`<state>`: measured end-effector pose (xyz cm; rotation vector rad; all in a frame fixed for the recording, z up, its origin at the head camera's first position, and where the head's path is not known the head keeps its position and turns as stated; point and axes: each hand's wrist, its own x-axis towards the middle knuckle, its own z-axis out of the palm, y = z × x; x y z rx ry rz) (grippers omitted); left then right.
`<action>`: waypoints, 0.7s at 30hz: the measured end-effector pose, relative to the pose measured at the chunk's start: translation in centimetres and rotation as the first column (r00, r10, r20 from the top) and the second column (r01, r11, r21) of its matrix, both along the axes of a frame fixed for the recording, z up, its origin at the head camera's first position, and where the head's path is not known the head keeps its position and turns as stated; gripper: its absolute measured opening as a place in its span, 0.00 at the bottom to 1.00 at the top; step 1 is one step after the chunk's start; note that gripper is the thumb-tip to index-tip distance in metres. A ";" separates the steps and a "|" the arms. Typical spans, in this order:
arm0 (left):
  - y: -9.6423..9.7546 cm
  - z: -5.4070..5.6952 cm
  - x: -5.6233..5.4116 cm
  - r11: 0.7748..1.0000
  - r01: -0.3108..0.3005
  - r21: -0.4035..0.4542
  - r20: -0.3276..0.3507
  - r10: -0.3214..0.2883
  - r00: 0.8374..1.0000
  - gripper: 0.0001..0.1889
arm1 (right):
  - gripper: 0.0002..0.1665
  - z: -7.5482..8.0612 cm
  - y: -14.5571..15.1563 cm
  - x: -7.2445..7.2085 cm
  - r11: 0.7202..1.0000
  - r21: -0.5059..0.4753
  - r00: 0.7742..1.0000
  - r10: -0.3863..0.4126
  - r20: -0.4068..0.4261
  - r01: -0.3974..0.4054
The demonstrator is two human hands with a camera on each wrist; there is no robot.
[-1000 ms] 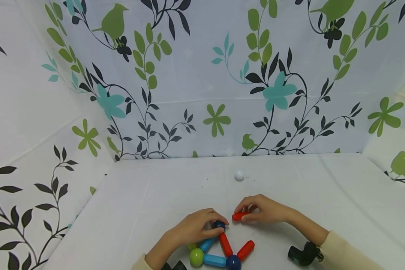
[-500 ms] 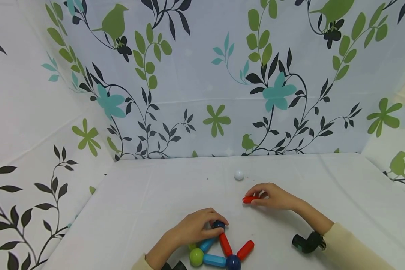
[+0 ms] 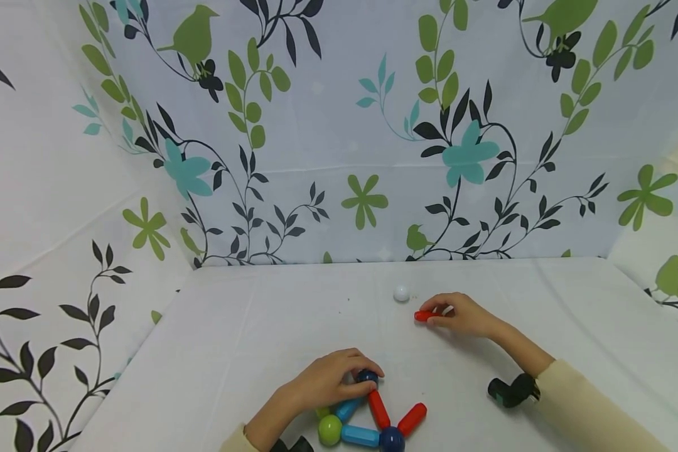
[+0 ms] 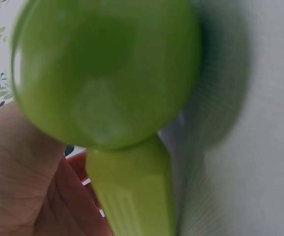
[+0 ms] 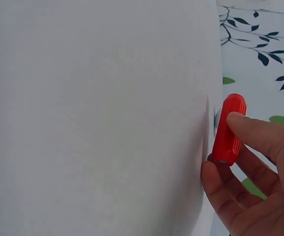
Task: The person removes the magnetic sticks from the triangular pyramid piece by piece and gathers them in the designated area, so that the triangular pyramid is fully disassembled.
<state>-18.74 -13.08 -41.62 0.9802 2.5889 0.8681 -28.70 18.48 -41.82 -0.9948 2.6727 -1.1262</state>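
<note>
My right hand (image 3: pixel 464 315) pinches a short red magnetic-looking rod (image 3: pixel 425 316) between thumb and fingers, low over the white table; in the right wrist view the ribbed red rod (image 5: pixel 229 132) shows a small grey end. My left hand (image 3: pixel 333 381) holds a dark blue ball (image 3: pixel 367 376) at the top of a joined ball-and-rod shape. From that ball a red rod (image 3: pixel 379 409) runs to another dark blue ball (image 3: pixel 392 439), which bears a second red rod (image 3: pixel 412 419). A light blue rod (image 3: pixel 360 435) links it to a green ball (image 3: pixel 330 430).
A white ball (image 3: pixel 401 293) lies near the back of the table, just left of my right hand. Close in the left wrist view, a yellow-green rod (image 4: pixel 132 191) joins the green ball. A patterned cloth (image 3: pixel 316 125) hangs behind the table.
My right hand has carried the red rod away from the joined shape, back and to the right, nearer the white ball. My left hand has stayed on the dark blue ball.
</note>
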 end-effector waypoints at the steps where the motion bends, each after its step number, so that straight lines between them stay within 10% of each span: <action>1: 0.0 0.0 0.0 1.000 0.000 -0.001 -0.001 0.000 1.000 0.13 | 0.13 0.0 0.0 -0.2 1.000 0.000 1.000 -0.008 -0.004 0.008; 21: -0.1 -0.1 -0.1 1.000 0.005 -0.027 -0.004 -0.005 1.000 0.14 | 0.14 -1.1 -0.2 -3.3 0.981 -0.008 0.980 -0.195 -0.026 0.195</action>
